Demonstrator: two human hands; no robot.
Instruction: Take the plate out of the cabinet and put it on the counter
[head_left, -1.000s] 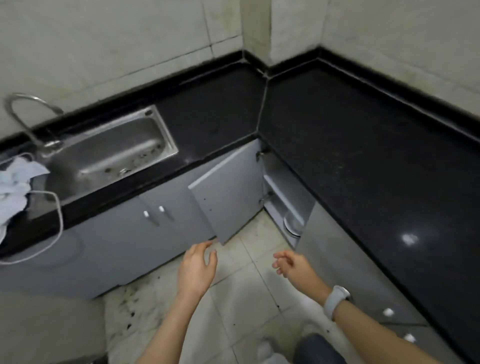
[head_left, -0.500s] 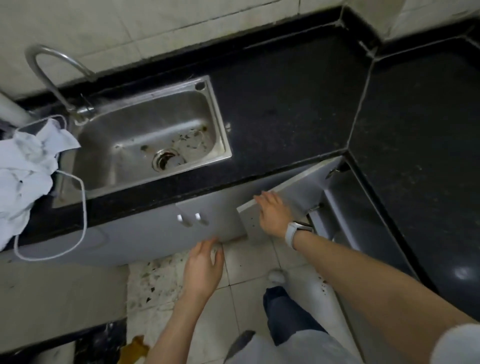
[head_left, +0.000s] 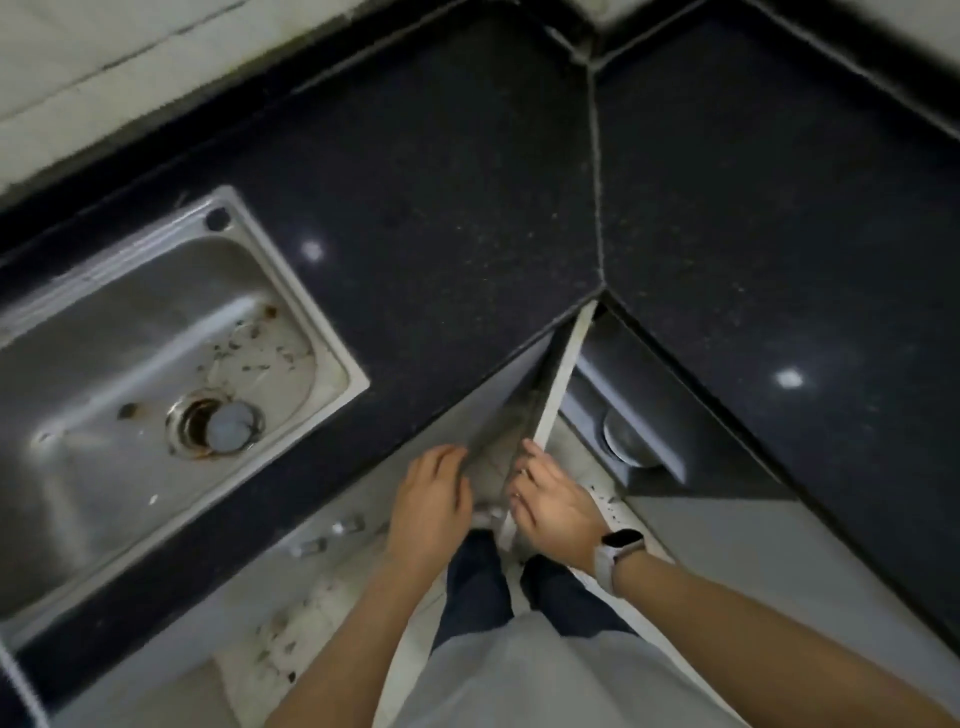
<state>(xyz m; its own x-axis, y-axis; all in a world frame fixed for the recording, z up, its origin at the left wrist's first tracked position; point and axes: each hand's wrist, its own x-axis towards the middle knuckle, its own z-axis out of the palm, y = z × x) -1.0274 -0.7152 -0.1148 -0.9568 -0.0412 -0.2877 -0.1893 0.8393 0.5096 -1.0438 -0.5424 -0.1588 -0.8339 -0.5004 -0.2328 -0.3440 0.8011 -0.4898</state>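
Observation:
I look straight down at a corner cabinet under the black counter (head_left: 467, 208). Its grey door (head_left: 563, 374) stands wide open and shows edge-on. Inside, on a low shelf, a round pale plate (head_left: 626, 441) peeks out, its far part hidden under the counter edge. My right hand (head_left: 558, 506), with a watch on the wrist, grips the door's free top corner, fingers curled over the edge. On the door's other side, my left hand (head_left: 431, 501) rests flat against its outer face with fingers apart. Neither hand touches the plate.
A steel sink (head_left: 130, 364) with a dirty drain is set in the counter at the left. Two small knobs (head_left: 332, 530) mark the shut doors under it. My legs and feet stand on the tiled floor right in front of the open door.
I have stepped closer and now look straight down. The door has swung further open. My left hand has come up against the door, and my right hand still holds its corner.

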